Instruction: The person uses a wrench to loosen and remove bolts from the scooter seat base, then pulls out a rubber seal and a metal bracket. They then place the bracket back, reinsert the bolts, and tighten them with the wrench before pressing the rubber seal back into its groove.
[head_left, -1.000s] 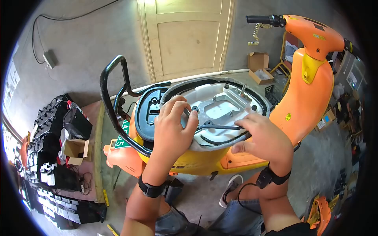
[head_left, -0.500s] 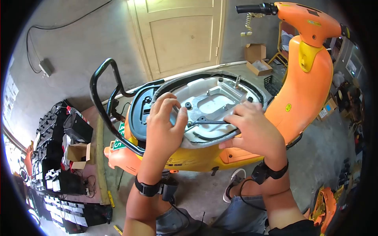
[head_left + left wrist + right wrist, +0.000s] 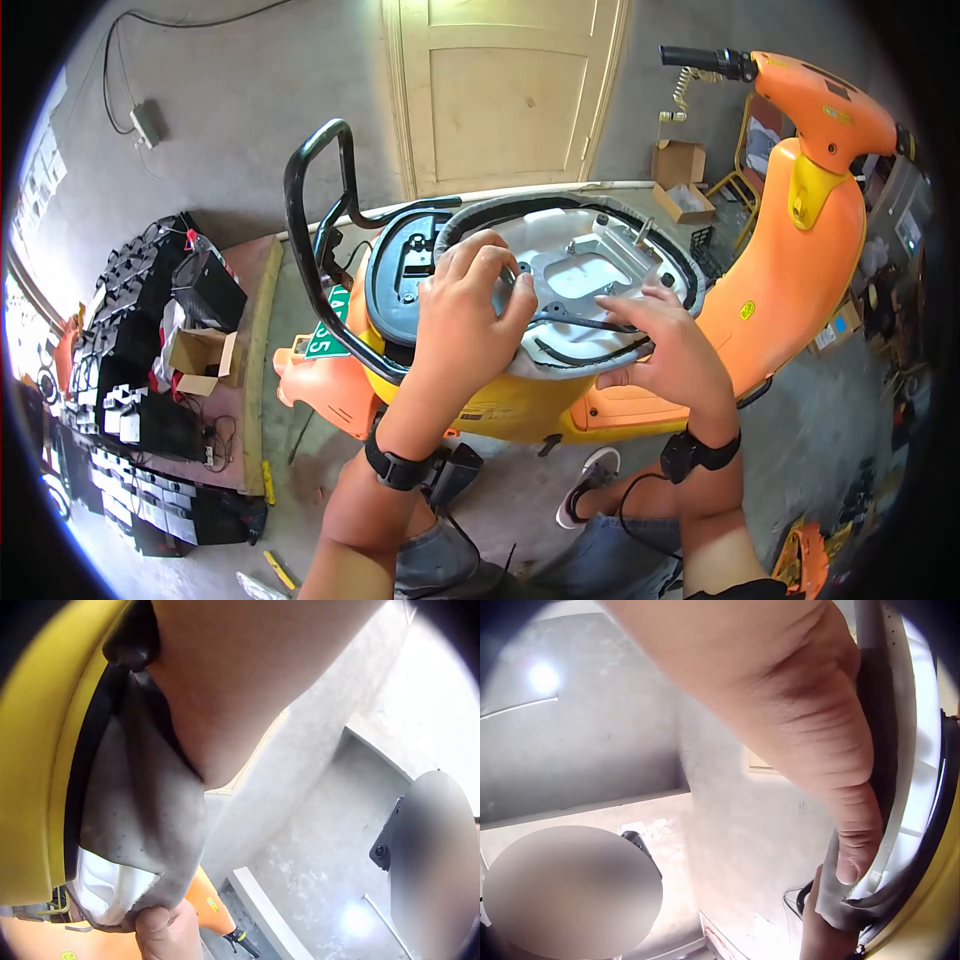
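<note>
A scooter seat lies underside up on the yellow scooter body [image 3: 500,415], its white plastic base [image 3: 545,228] and metal bracket [image 3: 580,278] facing me in the head view. A grey seat cover [image 3: 585,368] wraps up around the rim. My left hand [image 3: 465,310] bends its fingers over the near left rim; its fingertips are partly hidden. My right hand [image 3: 680,350] holds the near right rim, fingers inside and thumb [image 3: 851,847] pressed on the cover's outer side. A dark rod [image 3: 590,322] crosses the base between the hands.
A black grab rail [image 3: 300,240] rises at the left rear beside a dark lidded panel [image 3: 405,265]. The orange front body [image 3: 790,250] stands on the right. Several black batteries [image 3: 130,330] and an open cardboard box [image 3: 205,355] sit at the left.
The head view has shifted about. My left hand keeps its place on the rim. The right hand's fingers have bent and shifted slightly along the near right rim.
</note>
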The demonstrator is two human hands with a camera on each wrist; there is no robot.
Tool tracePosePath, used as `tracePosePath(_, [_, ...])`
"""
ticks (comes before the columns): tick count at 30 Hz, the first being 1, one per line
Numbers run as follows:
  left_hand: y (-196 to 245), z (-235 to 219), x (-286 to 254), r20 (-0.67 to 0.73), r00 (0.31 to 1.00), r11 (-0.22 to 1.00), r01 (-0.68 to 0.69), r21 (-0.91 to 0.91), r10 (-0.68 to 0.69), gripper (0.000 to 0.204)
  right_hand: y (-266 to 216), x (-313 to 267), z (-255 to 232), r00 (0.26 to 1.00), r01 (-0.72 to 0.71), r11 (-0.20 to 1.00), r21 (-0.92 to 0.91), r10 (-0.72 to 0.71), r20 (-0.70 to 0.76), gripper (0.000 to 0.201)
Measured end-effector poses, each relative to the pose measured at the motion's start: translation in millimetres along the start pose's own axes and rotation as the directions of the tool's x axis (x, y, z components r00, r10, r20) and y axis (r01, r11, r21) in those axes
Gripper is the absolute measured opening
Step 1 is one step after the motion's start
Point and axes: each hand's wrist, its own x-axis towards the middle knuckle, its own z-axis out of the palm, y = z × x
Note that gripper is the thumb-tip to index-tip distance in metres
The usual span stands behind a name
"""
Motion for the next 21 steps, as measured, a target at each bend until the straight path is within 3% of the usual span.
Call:
tracePosePath(6, [1.4, 1.2, 0.1, -0.016, 1.0, 1.0, -0.009, 0.015, 0.009, 0.017, 5.3, -4.8, 10.1, 0.988, 0.093, 0.995, -0.037, -0.096, -0.118, 0.076])
tracePosePath(11, [-0.3, 4.0, -0.5, -0.027, 0.999, 0.999, -0.041, 0.001, 0.041, 0.018, 0.8, -6.9, 10.6, 0.99, 0.029, 1.0, 0.01, -0.027, -0.139, 0.073])
tracePosePath(17, [-0.6, 5.7, -0.5, -0.013, 1.0, 1.0, 0.008, -0.012, -0.008, 0.017, 9.0, -9.4, 18.0, 0.969, 0.18, 0.983, 0.02, -0.174, -0.176, 0.073])
tracePosePath(21, [-0.7, 4.3, 0.7, 0.006, 1.0, 1.0, 0.029, -0.008, -0.029, 0.018, 0.5, -8.7, 14.0, 0.984, 0.111, 0.994, -0.001, -0.11, -0.141, 0.077])
